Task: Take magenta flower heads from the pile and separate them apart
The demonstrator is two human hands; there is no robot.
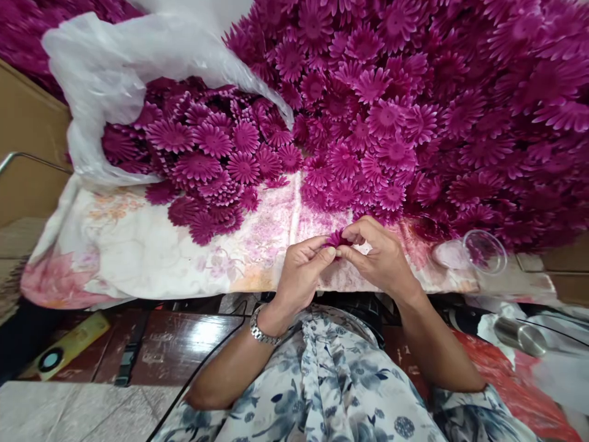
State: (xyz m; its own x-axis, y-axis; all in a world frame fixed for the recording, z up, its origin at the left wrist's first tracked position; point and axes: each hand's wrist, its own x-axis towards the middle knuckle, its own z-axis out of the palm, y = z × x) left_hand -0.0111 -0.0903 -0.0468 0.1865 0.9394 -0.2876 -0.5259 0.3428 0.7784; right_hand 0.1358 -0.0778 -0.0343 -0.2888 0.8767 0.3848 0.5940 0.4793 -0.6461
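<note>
Left hand point(300, 274) and right hand point(383, 256) each pinch the same small purple flower point(337, 237) between thumb and fingers, just below the middle of the frame. Matching flowers point(389, 116) heap across the upper right, and a smaller pile point(209, 153) spills from a white plastic bag point(99, 80) at upper left onto floral cloth point(142, 245).

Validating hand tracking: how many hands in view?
2: left hand near mid-picture, right hand just right of it, both pinching a purple flower above the patterned cloth. No other hand shows.
</note>
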